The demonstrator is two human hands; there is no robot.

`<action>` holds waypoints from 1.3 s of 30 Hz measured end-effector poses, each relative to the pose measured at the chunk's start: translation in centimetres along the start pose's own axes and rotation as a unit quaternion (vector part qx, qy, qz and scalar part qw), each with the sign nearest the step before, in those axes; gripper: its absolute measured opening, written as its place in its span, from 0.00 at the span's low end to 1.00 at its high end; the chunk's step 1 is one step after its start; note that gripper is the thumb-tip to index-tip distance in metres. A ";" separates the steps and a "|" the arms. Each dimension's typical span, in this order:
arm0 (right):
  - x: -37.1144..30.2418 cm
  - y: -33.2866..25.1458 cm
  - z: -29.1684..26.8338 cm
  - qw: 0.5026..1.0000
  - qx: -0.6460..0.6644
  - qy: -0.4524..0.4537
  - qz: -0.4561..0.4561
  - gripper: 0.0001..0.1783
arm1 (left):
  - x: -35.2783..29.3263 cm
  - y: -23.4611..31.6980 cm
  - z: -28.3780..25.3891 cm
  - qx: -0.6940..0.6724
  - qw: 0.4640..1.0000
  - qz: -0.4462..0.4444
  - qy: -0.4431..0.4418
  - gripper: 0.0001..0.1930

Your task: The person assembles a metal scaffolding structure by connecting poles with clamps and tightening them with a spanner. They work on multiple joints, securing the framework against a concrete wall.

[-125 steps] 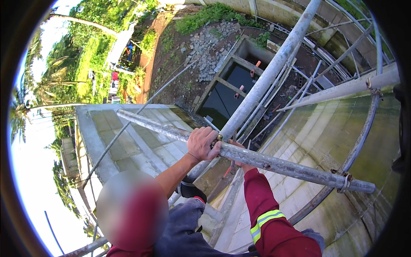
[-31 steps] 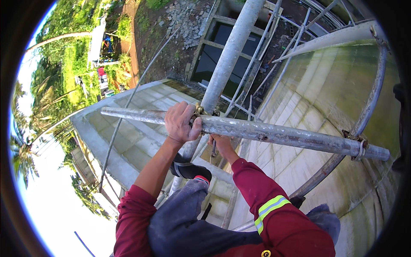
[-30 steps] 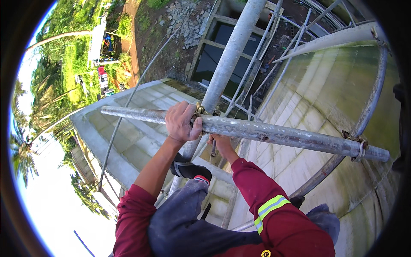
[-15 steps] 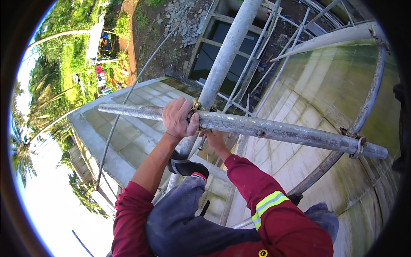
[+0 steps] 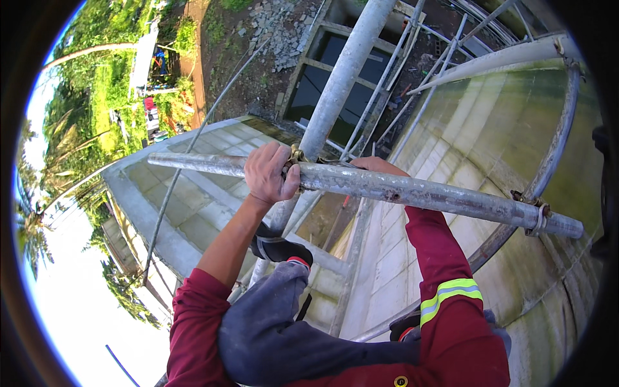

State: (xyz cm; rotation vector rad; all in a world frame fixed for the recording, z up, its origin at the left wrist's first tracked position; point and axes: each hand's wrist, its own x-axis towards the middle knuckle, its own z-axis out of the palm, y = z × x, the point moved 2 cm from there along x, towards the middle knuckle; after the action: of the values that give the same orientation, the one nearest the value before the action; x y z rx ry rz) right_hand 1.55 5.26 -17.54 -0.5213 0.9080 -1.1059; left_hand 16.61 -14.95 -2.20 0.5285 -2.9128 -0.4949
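1. At the pipe joint, the left hand (image 5: pixel 267 173) is closed around the crosswise pipe (image 5: pixel 400 193), fingers wrapped over it and thumb beside the brass-coloured clamp (image 5: pixel 296 157).
2. Beyond that same pipe, the right hand (image 5: pixel 379 165) shows on the far side, its forearm passing beneath; its fingertips are too unclear to tell how far they are closed or whether they hold anything.
3. Across the view the crosswise pipe runs, sloping slightly down to the right, in front of the person; the clamp sits where it crosses a thick pipe (image 5: pixel 348 84).
4. Near its right end, a second clamp (image 5: pixel 538 209) sits where it crosses a curved pipe (image 5: pixel 560 142).
5. Below the left hand are a dark shoe (image 5: pixel 284 250) and a dark trouser leg (image 5: pixel 271 322).
6. Farther off lie a water-filled basin (image 5: pixel 307 62) and broken stone (image 5: pixel 280 29).
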 end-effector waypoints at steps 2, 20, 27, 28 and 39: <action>0.1 2.5 -0.2 0.998 0.002 0.037 -0.057 0.13 | 0.6 0.4 0.0 -0.001 1.000 0.009 0.001 0.17; 7.8 9.4 14.1 0.962 -0.053 0.266 -0.042 0.15 | 0.2 0.2 -0.3 0.008 1.000 -0.004 -0.007 0.17; 1.2 5.3 1.4 0.981 -0.186 0.040 -0.041 0.14 | 0.7 0.5 0.0 -0.006 1.000 0.002 0.004 0.16; 1.4 3.8 0.1 0.992 -0.102 -0.003 -0.071 0.13 | 0.9 0.5 0.0 -0.008 1.000 0.003 0.005 0.16; 0.7 1.8 -5.9 0.881 0.246 0.395 -0.080 0.14 | 0.5 0.2 0.2 0.005 1.000 0.008 0.012 0.17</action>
State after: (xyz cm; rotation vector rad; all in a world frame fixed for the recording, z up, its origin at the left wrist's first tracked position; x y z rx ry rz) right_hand -2.27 5.74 -22.38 0.3267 1.2289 -1.6838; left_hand 16.04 -14.87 -2.26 0.5076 -2.8968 -0.4680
